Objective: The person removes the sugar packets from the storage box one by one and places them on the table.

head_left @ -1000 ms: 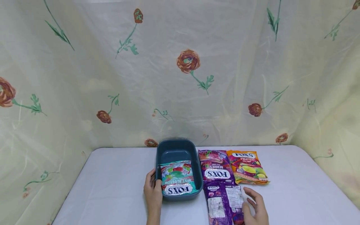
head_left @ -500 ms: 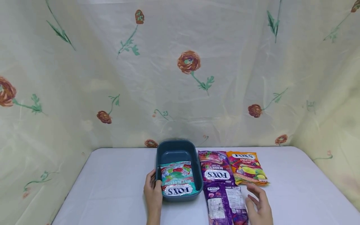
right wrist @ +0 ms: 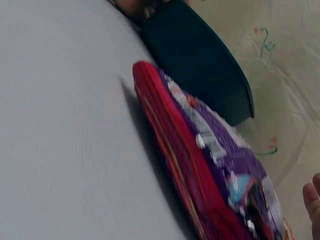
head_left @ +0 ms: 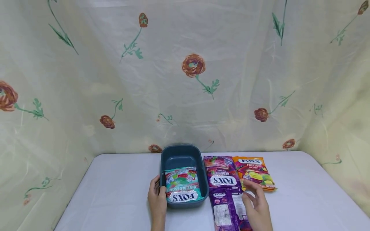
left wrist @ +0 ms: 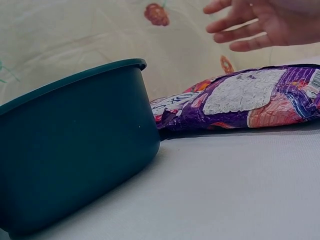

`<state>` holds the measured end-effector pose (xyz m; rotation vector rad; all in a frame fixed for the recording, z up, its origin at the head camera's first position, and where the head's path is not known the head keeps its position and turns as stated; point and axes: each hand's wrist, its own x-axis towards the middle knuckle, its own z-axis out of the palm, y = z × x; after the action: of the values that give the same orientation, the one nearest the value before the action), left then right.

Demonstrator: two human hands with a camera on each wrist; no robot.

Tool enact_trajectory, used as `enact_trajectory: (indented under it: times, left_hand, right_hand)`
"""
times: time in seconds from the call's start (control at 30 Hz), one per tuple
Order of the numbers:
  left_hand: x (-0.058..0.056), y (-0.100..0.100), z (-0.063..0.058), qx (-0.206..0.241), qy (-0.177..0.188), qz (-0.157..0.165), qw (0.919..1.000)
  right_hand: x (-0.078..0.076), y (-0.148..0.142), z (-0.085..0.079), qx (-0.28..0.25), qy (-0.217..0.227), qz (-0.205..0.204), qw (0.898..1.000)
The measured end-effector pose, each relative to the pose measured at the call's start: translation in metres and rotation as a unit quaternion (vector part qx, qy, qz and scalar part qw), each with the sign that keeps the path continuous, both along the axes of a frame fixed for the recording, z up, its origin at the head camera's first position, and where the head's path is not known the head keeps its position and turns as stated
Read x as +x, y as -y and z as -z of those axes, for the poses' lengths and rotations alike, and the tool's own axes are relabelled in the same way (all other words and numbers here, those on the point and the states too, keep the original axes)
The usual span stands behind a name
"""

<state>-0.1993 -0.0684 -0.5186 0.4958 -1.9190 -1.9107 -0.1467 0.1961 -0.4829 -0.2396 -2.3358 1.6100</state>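
My left hand [head_left: 156, 195] holds the left side of a dark teal plastic tub [head_left: 189, 204], its thumb at the rim. A green Fox's Mint Blossom candy bag [head_left: 182, 184] lies inside the tub, toward the near end. Above the near purple candy bag [head_left: 222, 213], back side up, my right hand [head_left: 258, 205] hovers with loosely bent fingers and nothing held. The left wrist view shows this right hand [left wrist: 270, 25] raised over the purple bag [left wrist: 240, 97]. Blurred in the right wrist view, that bag [right wrist: 200, 155] lies beside the tub [right wrist: 195, 60].
Right of the tub lies a Fox's Berries bag [head_left: 222, 171], touching the near purple bag. An orange Fox's Fruits bag [head_left: 254, 171] sits beside it, farther right. A white-covered table [head_left: 121, 192] bears everything, with a flowered curtain [head_left: 225, 122] behind it.
My right hand drifted slightly right, then came back left and a little farther forward over the purple bag. The left hand, tub and bags stayed in place.
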Motion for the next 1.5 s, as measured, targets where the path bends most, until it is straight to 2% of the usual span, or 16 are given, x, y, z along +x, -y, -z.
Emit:
enact_trajectory:
  times: [0.27,0.47,0.8,0.9,1.0,1.13,1.4,1.5]
  left_hand:
    - [-0.002,0.000,0.000,-0.001,-0.005,-0.002,1.0000]
    - [-0.003,0.000,0.001,-0.004,-0.007,-0.005,1.0000]
    - [-0.001,-0.002,0.000,0.002,0.000,0.000,1.0000]
    - [-0.001,-0.002,0.000,0.001,0.001,0.000,1.0000]
    - [-0.001,-0.001,0.000,0.000,0.001,-0.001,1.0000]
    - [-0.001,0.000,0.001,-0.001,0.001,-0.003,1.0000]
    - [-0.001,0.000,0.002,-0.005,-0.001,-0.003,1.0000]
    - [0.000,0.001,0.003,-0.003,-0.003,-0.003,1.0000]
  right_hand:
    - [-0.007,0.022,-0.009,-0.039,0.021,-0.054,0.998]
    - [-0.012,0.037,-0.017,-0.042,0.052,-0.090,0.994]
    - [-0.013,0.053,-0.016,-0.102,-0.003,-0.154,0.983]
    - [-0.012,0.056,-0.014,-0.115,-0.010,-0.169,0.979]
    - [-0.012,0.061,-0.015,-0.122,0.004,-0.183,0.975]
    - [-0.012,0.067,-0.018,-0.118,0.027,-0.197,0.973]
    - [-0.012,0.074,-0.016,-0.022,-0.012,-0.231,0.973]
    - [-0.013,0.077,-0.017,-0.012,-0.012,-0.238,0.971]
